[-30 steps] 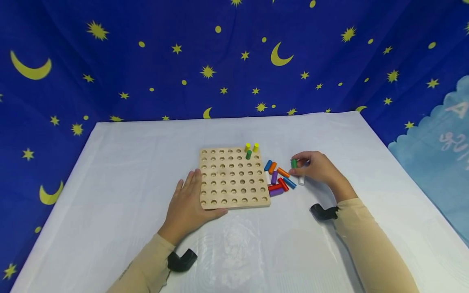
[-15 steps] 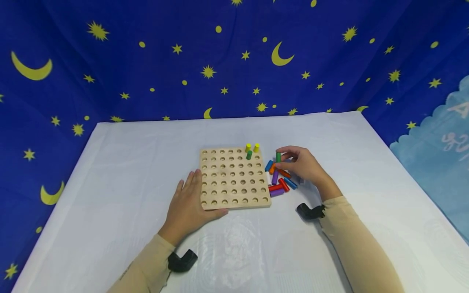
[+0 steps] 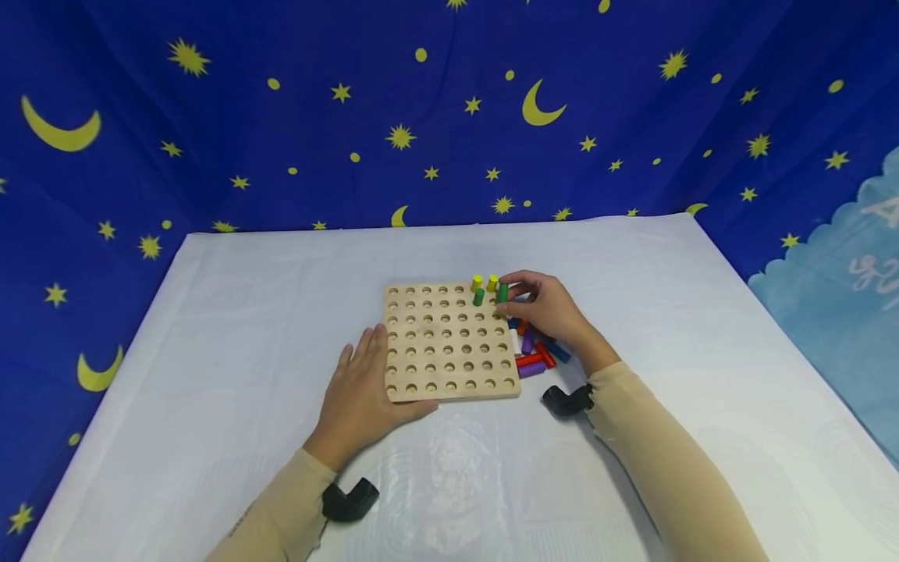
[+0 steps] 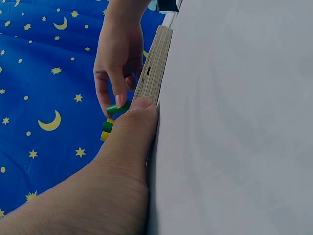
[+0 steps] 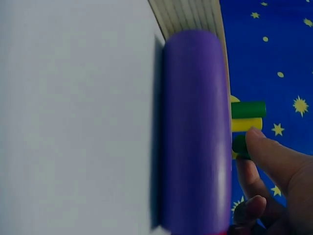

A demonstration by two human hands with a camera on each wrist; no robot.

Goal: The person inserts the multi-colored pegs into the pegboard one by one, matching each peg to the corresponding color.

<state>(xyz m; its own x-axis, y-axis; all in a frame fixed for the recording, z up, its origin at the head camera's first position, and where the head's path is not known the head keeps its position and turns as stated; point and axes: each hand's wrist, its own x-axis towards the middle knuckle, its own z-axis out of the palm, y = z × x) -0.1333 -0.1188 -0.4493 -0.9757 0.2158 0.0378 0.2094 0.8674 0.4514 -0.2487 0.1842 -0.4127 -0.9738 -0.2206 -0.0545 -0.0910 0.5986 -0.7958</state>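
Observation:
A square wooden pegboard [image 3: 438, 359] with rows of holes lies on the table. My left hand [image 3: 358, 386] rests against its left side, fingers straight, thumb along the front edge. Two yellow pegs [image 3: 493, 282] stand in the back row near the right corner, with one green peg [image 3: 479, 297] in the row before them. Between thumb and fingertips, my right hand [image 3: 551, 312] pinches another green peg [image 3: 502, 293], upright over the second row's right end. Whether its foot is in the hole cannot be seen.
Loose pegs in several colours lie against the board's right side, among them a white peg [image 3: 515, 342] and a red peg [image 3: 530, 360]. A purple peg [image 5: 195, 132] fills the middle of the right wrist view. A blue star-patterned cloth [image 3: 281, 117] hangs behind the table.
My right hand has carried the green peg leftward from beyond the loose pegs to the board's back right corner. A white peg seen beneath that hand earlier is out of sight. My left hand stays put.

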